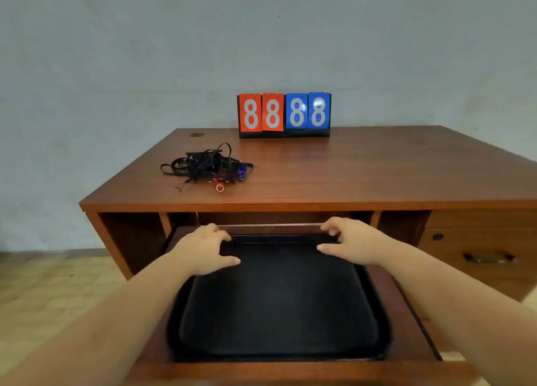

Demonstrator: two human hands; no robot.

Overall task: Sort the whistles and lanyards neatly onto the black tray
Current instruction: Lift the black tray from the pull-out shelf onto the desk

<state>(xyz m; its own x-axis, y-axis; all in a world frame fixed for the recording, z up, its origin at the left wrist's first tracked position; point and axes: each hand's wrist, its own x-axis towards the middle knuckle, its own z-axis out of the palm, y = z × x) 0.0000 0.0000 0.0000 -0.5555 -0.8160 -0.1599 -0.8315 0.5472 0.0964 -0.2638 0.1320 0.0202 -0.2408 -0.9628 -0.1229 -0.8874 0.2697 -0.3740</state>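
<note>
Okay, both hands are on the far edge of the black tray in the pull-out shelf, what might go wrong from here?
1. The left hand and right hand both hold only the far rim of the black tray, so lifting it that way may tip the near side down.
2. The pile of whistles and lanyards looks tangled; pulling one cord may drag others, perhaps off the desk.
3. The far rim sits close under the desk edge and might catch it.
</note>
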